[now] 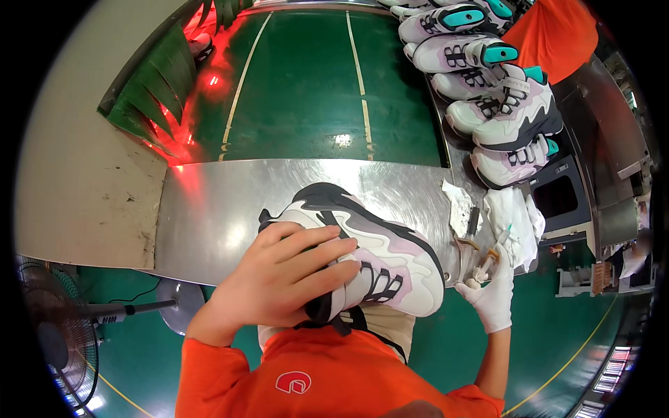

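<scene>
Caution: shoe [380, 240] overhanging bench [223, 223] edge

Your bare left hand [296, 272] lies across the shoe's upper, fingers slightly spread; its thumb is hidden, so a pinch cannot be confirmed. The shoe is tilted on its side beneath that hand, toe to its right. Should the hand's support slacken, the shoe may slip toward your body. Your gloved right hand [492, 298] curls beside small implements [492, 256]; its grip cannot be told. A careless sweep could knock them off.

1 head-worn fisheye looks down from close above the orange shirt [348, 373] — facing out across the metal bench [209, 219].
</scene>
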`<act>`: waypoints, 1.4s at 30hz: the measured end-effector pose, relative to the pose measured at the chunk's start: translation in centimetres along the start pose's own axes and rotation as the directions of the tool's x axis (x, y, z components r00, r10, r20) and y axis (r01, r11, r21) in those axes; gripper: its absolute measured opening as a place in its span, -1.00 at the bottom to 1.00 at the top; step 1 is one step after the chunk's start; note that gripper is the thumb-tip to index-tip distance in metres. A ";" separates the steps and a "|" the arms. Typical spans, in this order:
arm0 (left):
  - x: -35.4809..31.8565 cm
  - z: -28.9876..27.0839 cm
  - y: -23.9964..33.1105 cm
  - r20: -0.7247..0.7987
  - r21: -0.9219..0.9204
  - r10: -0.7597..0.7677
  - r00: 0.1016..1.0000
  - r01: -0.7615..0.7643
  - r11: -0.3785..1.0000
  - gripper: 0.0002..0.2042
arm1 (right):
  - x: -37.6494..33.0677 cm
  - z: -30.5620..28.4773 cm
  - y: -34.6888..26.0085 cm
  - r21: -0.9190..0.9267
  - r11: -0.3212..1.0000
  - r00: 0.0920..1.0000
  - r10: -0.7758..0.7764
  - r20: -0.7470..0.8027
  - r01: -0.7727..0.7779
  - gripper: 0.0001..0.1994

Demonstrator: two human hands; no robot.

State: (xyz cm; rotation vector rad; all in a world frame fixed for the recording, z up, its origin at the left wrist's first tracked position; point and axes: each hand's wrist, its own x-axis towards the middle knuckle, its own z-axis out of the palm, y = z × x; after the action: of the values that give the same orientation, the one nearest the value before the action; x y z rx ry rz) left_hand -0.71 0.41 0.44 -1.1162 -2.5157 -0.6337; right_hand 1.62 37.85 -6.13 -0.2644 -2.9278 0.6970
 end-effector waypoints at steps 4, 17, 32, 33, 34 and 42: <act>-1.0 0.0 0.0 0.007 0.040 0.012 1.000 -0.012 0.999 -0.68 | -1.3 -1.2 0.4 0.267 0.959 0.996 0.089 0.011 -0.089 -0.01; -2.8 0.8 0.1 -0.038 0.083 -0.012 0.999 0.015 0.996 -0.78 | -1.3 -5.5 -4.0 0.814 0.533 0.885 -0.231 0.404 -0.232 -0.35; -2.6 0.8 0.0 -0.052 0.055 -0.045 0.998 0.048 0.997 -0.75 | 1.0 -3.4 -7.0 0.830 0.278 0.626 -0.553 0.550 -0.484 -0.21; -2.6 0.8 0.0 -0.054 0.060 -0.043 0.998 0.047 0.997 -0.74 | 1.1 -3.4 -7.0 0.830 0.276 0.621 -0.559 0.549 -0.485 -0.21; -2.7 0.8 0.0 -0.056 0.065 -0.042 0.998 0.045 0.997 -0.74 | 1.2 -3.3 -6.9 0.827 0.275 0.615 -0.564 0.552 -0.490 -0.21; -2.5 0.6 0.1 -0.043 0.073 -0.043 0.998 0.046 0.996 -0.74 | 2.0 -3.1 -6.9 0.782 0.256 0.544 -0.596 0.590 -0.568 -0.21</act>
State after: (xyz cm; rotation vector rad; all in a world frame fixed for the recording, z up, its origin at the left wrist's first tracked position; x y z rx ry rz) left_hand 0.90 -0.76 -1.22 -1.0136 -2.5136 -0.5643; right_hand -0.83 33.54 -0.04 0.4275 -2.0988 3.2526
